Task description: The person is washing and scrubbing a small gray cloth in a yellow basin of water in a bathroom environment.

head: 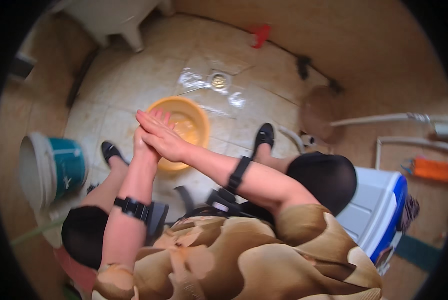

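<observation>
My left hand (143, 144) and my right hand (167, 138) press together in front of me, above the near left rim of a yellow plastic basin (205, 129). One hand is laid across the other, with the fingers pointing up and left. No object shows between them. The basin stands on the tiled floor between my feet and holds a shallow, shiny liquid. Black straps with devices are fastened round both forearms.
A teal and white bucket (67, 165) stands at the left, a blue and white plastic container (366, 202) at the right. A floor drain (219, 81) lies beyond the basin amid wet tiles (194, 78). A white plastic stool (122, 22) is at the upper left, a red object (261, 36) by the wall.
</observation>
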The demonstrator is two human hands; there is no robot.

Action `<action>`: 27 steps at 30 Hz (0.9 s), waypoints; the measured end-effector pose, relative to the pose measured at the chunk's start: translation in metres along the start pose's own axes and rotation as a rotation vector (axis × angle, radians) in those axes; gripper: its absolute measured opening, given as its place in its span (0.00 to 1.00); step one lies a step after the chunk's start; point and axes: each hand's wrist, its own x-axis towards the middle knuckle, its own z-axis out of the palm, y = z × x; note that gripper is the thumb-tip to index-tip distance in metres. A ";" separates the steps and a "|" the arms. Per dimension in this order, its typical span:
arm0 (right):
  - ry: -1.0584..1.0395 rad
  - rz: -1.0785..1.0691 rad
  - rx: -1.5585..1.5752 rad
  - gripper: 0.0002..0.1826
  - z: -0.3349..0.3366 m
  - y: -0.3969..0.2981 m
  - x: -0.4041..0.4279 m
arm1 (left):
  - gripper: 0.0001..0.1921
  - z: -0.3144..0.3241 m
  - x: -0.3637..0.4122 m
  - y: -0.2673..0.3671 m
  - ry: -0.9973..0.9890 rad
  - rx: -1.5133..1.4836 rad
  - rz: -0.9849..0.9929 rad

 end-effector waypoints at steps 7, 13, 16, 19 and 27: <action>0.275 0.112 -0.471 0.27 -0.046 0.023 0.005 | 0.21 0.021 -0.005 -0.034 -0.114 0.082 -0.024; 0.283 0.225 0.103 0.31 -0.043 0.012 0.011 | 0.19 0.035 0.000 -0.025 0.252 0.356 0.208; 0.228 0.231 0.128 0.34 -0.052 0.017 0.015 | 0.18 0.045 -0.008 -0.007 0.196 0.435 0.056; 0.242 0.231 0.119 0.34 -0.062 0.019 0.016 | 0.19 0.052 -0.006 -0.001 0.184 0.425 0.072; 0.180 0.255 0.054 0.31 -0.066 0.025 0.006 | 0.20 0.052 0.001 0.000 0.168 0.455 0.063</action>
